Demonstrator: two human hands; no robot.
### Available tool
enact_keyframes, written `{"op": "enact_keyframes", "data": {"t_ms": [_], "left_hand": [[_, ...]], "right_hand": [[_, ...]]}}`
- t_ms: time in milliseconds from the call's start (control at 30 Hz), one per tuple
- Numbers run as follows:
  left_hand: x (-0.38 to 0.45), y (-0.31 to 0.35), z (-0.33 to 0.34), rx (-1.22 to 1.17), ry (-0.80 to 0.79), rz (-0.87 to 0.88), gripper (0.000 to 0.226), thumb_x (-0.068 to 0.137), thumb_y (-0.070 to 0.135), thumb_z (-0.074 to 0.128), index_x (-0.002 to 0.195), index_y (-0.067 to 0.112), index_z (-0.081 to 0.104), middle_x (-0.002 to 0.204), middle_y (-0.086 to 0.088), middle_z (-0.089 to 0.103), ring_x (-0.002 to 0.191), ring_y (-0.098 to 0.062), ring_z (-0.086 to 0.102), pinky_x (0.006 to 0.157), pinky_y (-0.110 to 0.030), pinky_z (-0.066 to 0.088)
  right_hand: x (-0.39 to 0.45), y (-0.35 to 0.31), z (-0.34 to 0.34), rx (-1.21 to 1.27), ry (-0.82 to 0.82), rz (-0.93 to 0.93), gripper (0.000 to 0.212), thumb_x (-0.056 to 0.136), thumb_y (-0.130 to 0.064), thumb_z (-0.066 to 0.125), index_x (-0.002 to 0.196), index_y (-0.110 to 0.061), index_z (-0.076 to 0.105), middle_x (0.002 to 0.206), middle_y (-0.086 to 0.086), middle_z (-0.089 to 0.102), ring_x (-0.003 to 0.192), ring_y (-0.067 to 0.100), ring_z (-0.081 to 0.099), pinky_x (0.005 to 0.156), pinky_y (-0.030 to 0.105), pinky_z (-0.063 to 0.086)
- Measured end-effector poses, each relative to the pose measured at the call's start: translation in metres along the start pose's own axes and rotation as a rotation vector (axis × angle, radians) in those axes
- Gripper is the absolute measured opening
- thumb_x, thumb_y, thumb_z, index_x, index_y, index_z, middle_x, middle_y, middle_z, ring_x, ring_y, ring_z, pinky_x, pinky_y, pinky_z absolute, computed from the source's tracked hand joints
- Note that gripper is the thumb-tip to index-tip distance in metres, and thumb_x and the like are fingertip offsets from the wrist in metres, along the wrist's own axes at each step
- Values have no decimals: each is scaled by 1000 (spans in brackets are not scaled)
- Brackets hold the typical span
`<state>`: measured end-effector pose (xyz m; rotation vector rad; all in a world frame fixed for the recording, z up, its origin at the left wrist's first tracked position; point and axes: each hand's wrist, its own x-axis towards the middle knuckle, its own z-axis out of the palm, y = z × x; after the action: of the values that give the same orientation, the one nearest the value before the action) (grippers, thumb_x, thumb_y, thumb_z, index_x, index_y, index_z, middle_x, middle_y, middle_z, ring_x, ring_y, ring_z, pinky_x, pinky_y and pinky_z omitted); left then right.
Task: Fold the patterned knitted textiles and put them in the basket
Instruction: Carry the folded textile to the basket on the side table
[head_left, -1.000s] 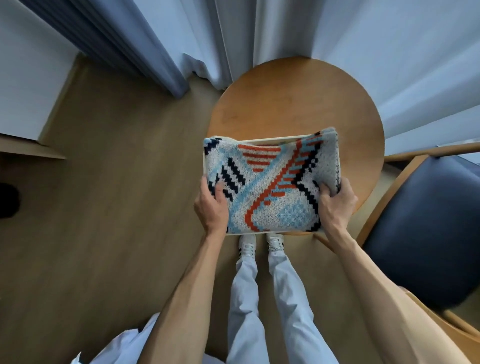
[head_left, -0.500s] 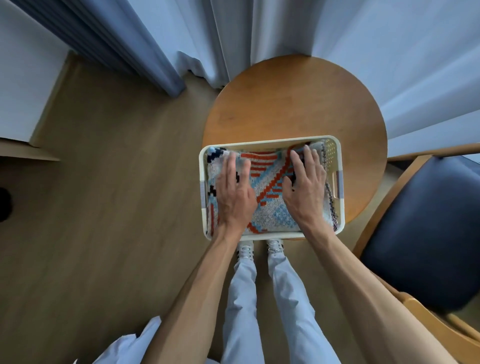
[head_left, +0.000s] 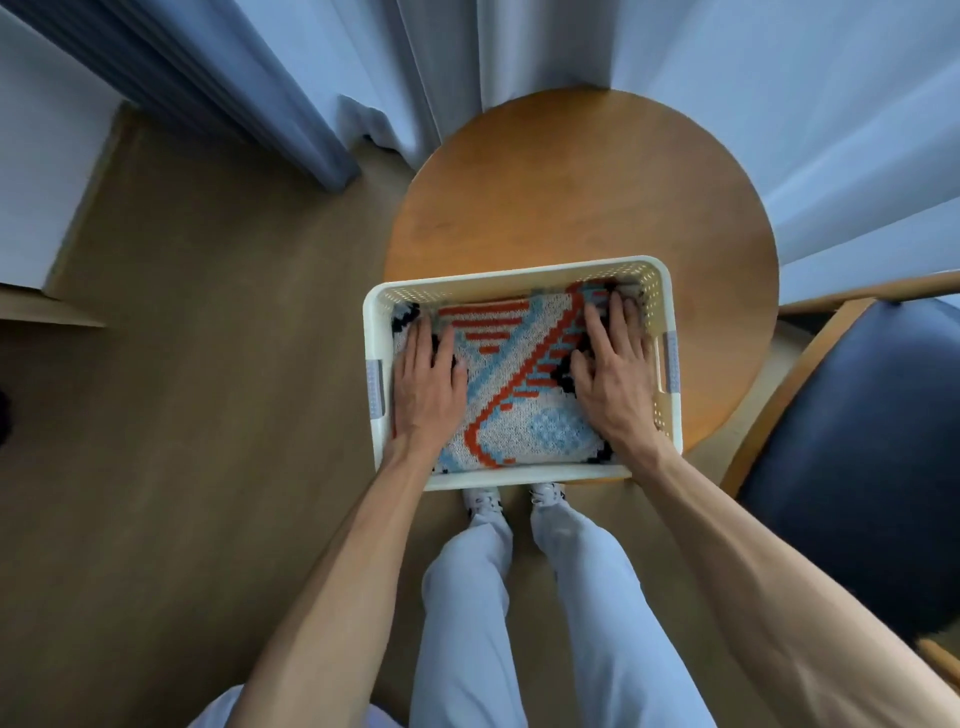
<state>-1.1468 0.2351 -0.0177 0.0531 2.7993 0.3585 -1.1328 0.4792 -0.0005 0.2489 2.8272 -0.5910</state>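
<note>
The left hand (head_left: 427, 382) and right hand (head_left: 613, 376) lie flat, fingers straight, pressing on the folded knitted textile (head_left: 514, 395) beneath them. It lies inside the white basket (head_left: 524, 475) around both hands, on the round bench (head_left: 582, 197) stretching beyond the fingertips.

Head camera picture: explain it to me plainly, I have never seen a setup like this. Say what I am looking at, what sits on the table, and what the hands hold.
There is no machine here. A person wears a camera on the head, looking down past their own arms and legs. On the round wooden table sits a white plastic basket. Inside lies a folded patterned knitted textile. The left hand and right hand lie flat on it with fingers straight, pressing it down; neither grips anything. A dark padded chair stands to the right.
</note>
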Motion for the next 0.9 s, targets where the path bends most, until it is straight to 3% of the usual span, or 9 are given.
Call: {"op": "enact_keyframes", "data": {"t_ms": [167, 333, 433, 567, 667, 733, 900], "left_hand": [[-43, 8, -19, 10, 30, -79, 52, 103, 35, 32, 153, 20, 30, 165, -13, 11, 152, -29, 12, 122, -46, 19], [-42, 4, 4, 153, -144, -77, 65, 103, 51, 20, 158, 19, 7, 163, -22, -7, 152, -35, -5, 123, -47, 11], [-40, 3, 11, 190, -201, -49, 69, 101, 56, 12, 158, 20, -3, 162, -23, -10, 151, -35, -8, 123, -48, 9], [-34, 9, 3, 104, -228, -92, 67, 102, 51, 24, 158, 20, 4, 164, -21, -5, 152, -34, -3, 124, -46, 11], [-31, 26, -37, -103, -189, -191, 63, 101, 39, 43, 156, 21, 17, 164, -16, 7, 149, -34, 20, 116, -46, 31], [-30, 37, -70, -197, -133, -212, 57, 102, 36, 42, 154, 21, 24, 164, -11, 13, 145, -31, 31, 108, -45, 39], [-44, 50, -161, -258, 88, -115, 53, 102, 38, 39, 151, 19, 33, 161, -14, 25, 143, -31, 34, 110, -48, 38]], "right_hand": [[-41, 4, -12, -69, -173, -99, 73, 96, -57, 35, 157, -32, 5, 164, 8, -10, 151, 22, -15, 122, 49, 4], [-22, 7, 3, -122, -279, -65, 93, 84, -82, 29, 153, -37, -14, 161, 10, -24, 148, 23, -24, 122, 46, -7], [-18, 11, 7, -147, -287, -70, 108, 73, -91, 29, 154, -34, -14, 161, 12, -23, 148, 24, -23, 121, 41, -10], [-18, 0, 6, -167, -261, 0, 113, 71, -91, 37, 155, -31, -8, 163, 14, -13, 150, 27, -15, 121, 46, -5], [-23, -35, -17, -83, -205, 45, 108, 74, -84, 48, 156, -31, 3, 163, 15, -4, 151, 30, -5, 119, 53, 3], [-27, -60, -40, -18, -160, 30, 97, 78, -74, 55, 154, -29, 15, 164, 13, 6, 151, 30, 4, 119, 55, 8], [-37, -128, -119, 171, 15, -65, 80, 83, -62, 60, 148, -26, 32, 158, 10, 27, 146, 25, 24, 120, 48, 17]]}}
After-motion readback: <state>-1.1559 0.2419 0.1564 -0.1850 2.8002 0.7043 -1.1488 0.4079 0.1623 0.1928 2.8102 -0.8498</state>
